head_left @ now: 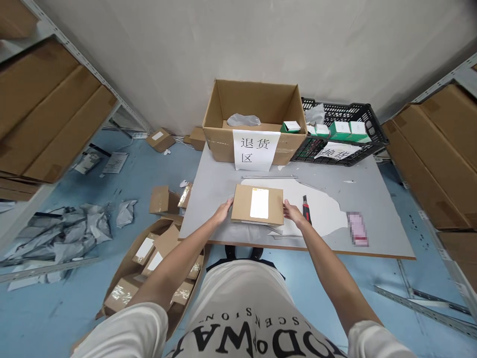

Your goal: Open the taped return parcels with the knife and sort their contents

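Far left, grey plastic bags [80,233] heaped on the floor. Nearer me, a floor carton [128,261] of small boxes, beside the table [203,194], probably there to suit my left arm. My left fingers [228,203] grip one end of a brown box [246,204], near the table's front edge; its white label [260,204] faces up, readable. Cannot tell whether its base rests or hangs just above. Behind, a tall open carton [218,141] with a sign, set at the back, likely to spare working room. My right fingers [286,208] grip the opposite end; two-ended hold presumably for levelness. Just right, a red-and-black cutter [306,209] on a white sheet [328,211], handy to that side. Behind, a black crate [378,130]; in front, a blurred pink item [357,228].
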{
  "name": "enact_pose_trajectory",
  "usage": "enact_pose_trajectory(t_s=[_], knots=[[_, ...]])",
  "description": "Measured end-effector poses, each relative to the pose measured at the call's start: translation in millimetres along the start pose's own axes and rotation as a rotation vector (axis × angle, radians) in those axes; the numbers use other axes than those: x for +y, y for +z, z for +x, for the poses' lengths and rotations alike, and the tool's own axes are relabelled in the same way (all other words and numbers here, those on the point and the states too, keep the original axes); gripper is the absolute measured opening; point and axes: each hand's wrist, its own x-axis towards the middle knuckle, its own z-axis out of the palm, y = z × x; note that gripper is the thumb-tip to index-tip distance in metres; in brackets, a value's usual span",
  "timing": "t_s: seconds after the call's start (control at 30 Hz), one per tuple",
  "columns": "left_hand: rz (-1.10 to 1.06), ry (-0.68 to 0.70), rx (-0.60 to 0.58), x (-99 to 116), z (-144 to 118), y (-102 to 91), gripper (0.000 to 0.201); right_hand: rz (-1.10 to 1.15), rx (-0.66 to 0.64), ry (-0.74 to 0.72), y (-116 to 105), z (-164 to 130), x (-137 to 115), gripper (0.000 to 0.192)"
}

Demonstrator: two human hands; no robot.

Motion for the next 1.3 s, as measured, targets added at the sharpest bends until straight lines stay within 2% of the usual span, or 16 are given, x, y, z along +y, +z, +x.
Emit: enact_pose_trajectory(t_s=[0.07, 0.17, 0.3, 0.4, 0.53, 0.63, 0.73, 0.83, 0.97, 1.03, 1.13, 1.2, 1.3], knots=[[-0.051, 0.057, 0.01, -12, -10, 6.4, 0.075, 0.125, 0.02, -0.089, 5, -11, 19, 0.057], [-0.057, 0.1, 0.051, -30, -20, 18.7, 0.08, 0.306, 0.116, -0.189, 21, -27, 49, 0.067], [-0.013, 0.127, 0.086, -47, -25, 29.2, 0.085, 0.4, 0.129, -0.177, 44, -43, 74, 0.07], [0.011, 0.154, 0.058, -55, -30, 30.1, 0.088, 0.338, 0.069, -0.251, 50, -48, 79, 0.079], [0.012, 0.169, 0.006, -55, -37, 29.9, 0.093, 0.197, 0.017, -0.359, 46, -46, 80, 0.09], [0.029, 0.172, -0.012, -49, -39, 30.3, 0.093, 0.154, 0.032, -0.346, 43, -43, 81, 0.087], [0.036, 0.2, -0.027, -39, -39, 27.2, 0.092, 0.04, 0.032, -0.366, 39, -43, 79, 0.074], [0.048, 0.213, -0.053, -22, -37, 17.3, 0.088, -0.159, 0.02, -0.401, 29, -43, 67, 0.058], [0.097, 0.195, -0.098, 15, -30, -4.4, 0.067, -0.35, -0.001, -0.383, 7, -39, 27, 0.046], [0.175, 0.165, -0.112, 37, -23, -14.8, 0.058, -0.378, -0.046, -0.311, -3, -35, 0, 0.041], [0.254, 0.024, -0.132, 64, -9, -24.5, 0.056, -0.39, -0.094, -0.139, -9, -33, -37, 0.037], [0.264, -0.061, -0.134, 76, 1, -26.1, 0.056, -0.389, -0.1, -0.054, -8, -32, -56, 0.036], [0.239, -0.168, -0.127, 83, 15, -23.3, 0.057, -0.401, -0.093, 0.027, -3, -28, -71, 0.04]])
